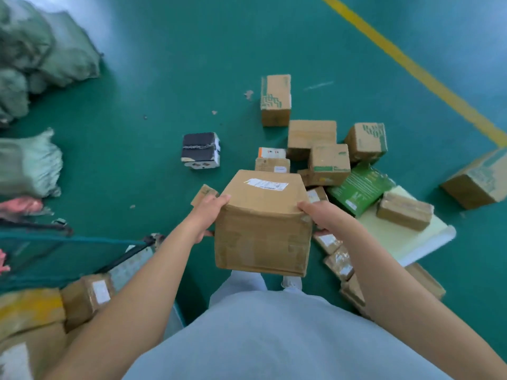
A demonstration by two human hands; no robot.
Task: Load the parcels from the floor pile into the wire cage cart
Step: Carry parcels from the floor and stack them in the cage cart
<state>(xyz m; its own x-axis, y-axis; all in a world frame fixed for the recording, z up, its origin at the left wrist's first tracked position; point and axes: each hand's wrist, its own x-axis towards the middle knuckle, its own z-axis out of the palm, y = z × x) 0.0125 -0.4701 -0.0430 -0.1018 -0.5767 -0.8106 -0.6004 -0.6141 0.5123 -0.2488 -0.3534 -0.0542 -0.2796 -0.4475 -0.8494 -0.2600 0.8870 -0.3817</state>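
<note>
A teal-green painted floor (170, 78) fills the room, crossed at the upper right by a diagonal yellow line (411, 67). Grey-green sacks (41, 50) slump at the left edge. The left hand (205, 218) and right hand (321, 218) hold a brown cardboard box (262, 229) off the floor, in front of the body, fingers (219, 200) curled over its top edge on each side; a white label sits on its top face. Beyond it the floor pile (323, 154) spreads: brown cartons, a green package (359, 187), a pale foam sheet (397, 242). A black-wrapped parcel (200, 150) lies apart, to the left. At lower left, the cage cart (68, 242) rim shows, with taped boxes (87, 294) beside it.
</note>
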